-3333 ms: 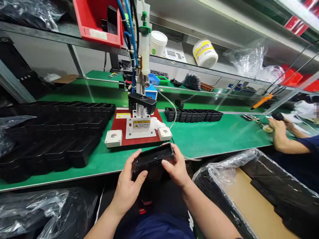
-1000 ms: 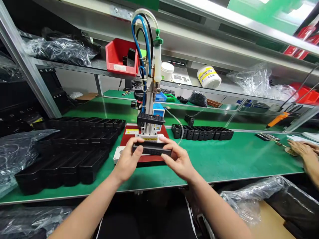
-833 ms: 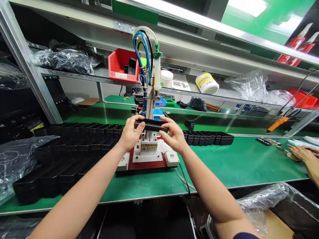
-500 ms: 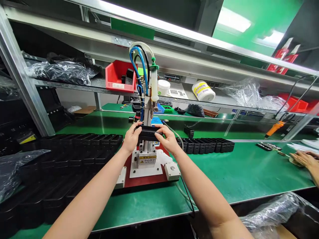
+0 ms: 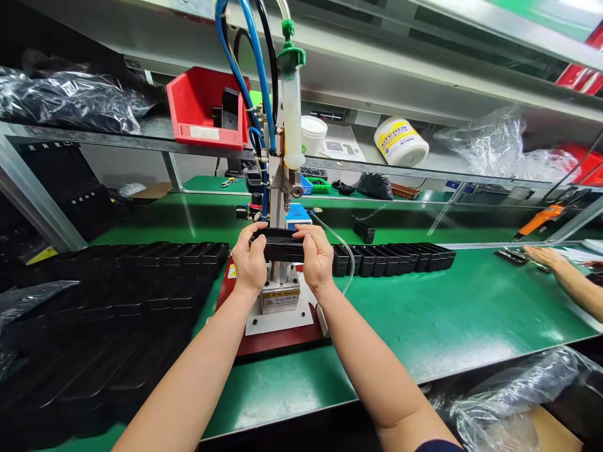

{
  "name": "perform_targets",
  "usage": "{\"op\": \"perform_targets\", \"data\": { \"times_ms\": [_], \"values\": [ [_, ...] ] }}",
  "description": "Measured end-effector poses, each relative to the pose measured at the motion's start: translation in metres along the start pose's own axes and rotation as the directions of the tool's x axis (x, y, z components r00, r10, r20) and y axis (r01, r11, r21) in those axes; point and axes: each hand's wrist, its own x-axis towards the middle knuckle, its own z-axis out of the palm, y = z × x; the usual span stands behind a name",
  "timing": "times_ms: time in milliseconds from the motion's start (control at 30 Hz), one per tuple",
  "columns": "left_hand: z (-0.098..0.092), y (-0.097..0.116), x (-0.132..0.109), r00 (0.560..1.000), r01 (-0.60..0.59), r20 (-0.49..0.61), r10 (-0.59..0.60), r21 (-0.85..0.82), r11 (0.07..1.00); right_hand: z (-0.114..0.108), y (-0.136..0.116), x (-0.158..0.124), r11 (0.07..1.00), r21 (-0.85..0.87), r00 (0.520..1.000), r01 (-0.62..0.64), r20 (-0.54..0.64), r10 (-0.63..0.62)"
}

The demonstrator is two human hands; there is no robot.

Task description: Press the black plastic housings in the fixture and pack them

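Observation:
Between my two hands I hold a long black plastic housing (image 5: 284,249) level, its open side facing up. My left hand (image 5: 250,258) is closed on its left end and my right hand (image 5: 316,256) on its right end, thumbs on the near side. The housing is just below the nozzle of a dispensing machine with a clear syringe (image 5: 293,119). It hides part of the machine's metal column. Below my hands is the machine's white base plate (image 5: 282,321) on a dark red board (image 5: 277,342).
Many black housings (image 5: 160,295) stand in rows on the left; another row (image 5: 396,258) stands right of the machine. A red bin (image 5: 207,113) and a white tub (image 5: 400,143) sit on the shelf. At far right are a co-worker's hand (image 5: 549,257) and an orange electric screwdriver (image 5: 539,221).
My view has moved closer to the machine. Both hands still hold the housing, with the right-hand fingers now more curled around its end. The co-worker's hand has shifted over the small parts.

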Motion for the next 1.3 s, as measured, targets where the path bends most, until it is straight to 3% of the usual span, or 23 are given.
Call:
{"op": "perform_targets", "data": {
  "times_ms": [433,633,833,1100,1300],
  "values": [
    [-0.004,0.001,0.012,0.992,0.085,0.091,-0.087,0.016,0.996,0.006,-0.002,-0.007,0.995,-0.098,0.997,-0.022,-0.071,0.015],
    [-0.006,0.004,0.017,0.991,0.048,0.119,-0.053,0.046,0.998,0.010,-0.005,-0.003,0.977,-0.199,0.990,-0.073,-0.136,0.046],
    [0.003,0.000,0.020,1.000,-0.016,0.028,0.012,0.135,0.991,0.017,0.001,-0.003,0.951,-0.303,0.973,-0.059,-0.230,-0.012],
    [0.006,-0.002,0.012,0.990,-0.058,-0.112,0.090,0.264,0.963,0.019,0.004,-0.003,0.930,-0.365,0.970,-0.033,-0.237,-0.059],
    [0.007,-0.007,0.010,0.986,-0.112,-0.090,0.137,0.246,0.963,0.014,0.007,0.000,0.962,-0.269,0.980,-0.055,-0.197,0.001]
  ]
}}
